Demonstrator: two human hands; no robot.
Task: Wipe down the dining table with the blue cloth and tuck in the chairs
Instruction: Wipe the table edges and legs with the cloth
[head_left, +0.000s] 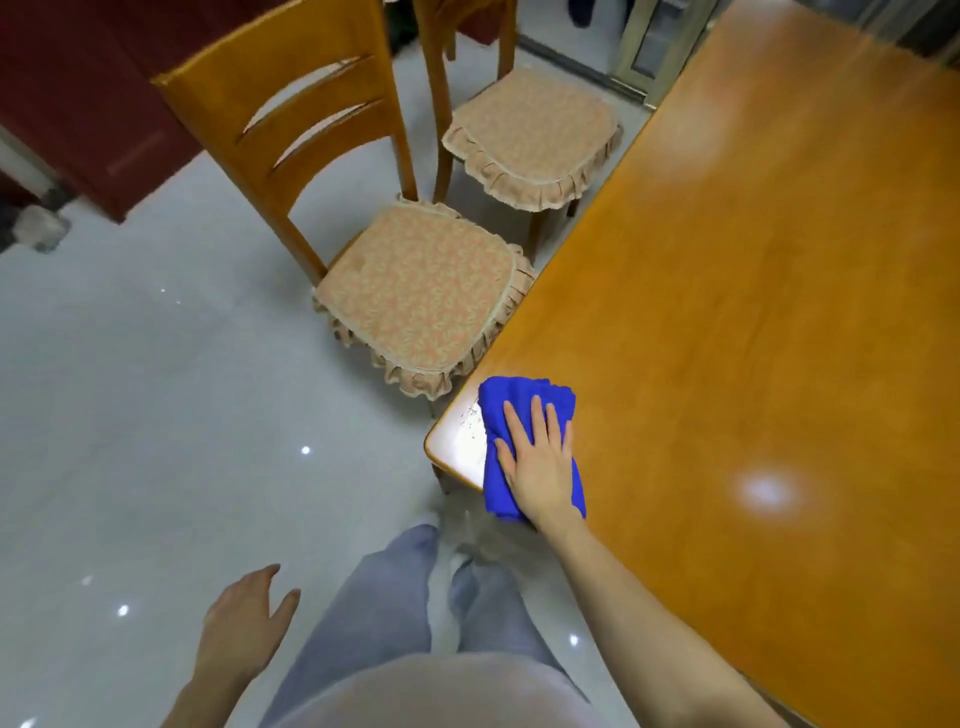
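Head view showed the dining table (753, 312) filling the right side. The near chair (415, 291) and the far chair (530, 135) stood beside its long edge with their seats out, not yet tucked in. The blue cloth (498, 410) lay folded on the table's near corner, overhanging the front edge. The right hand (540, 462) pressed flat on it, fingers straight, clasping nothing. The left hand (244, 634) hung relaxed and empty over the floor. Pale specks (470, 415) sat just left of the cloth. The wipe would likely go best with even palm pressure, gathering them into the cloth rather than off the edge.
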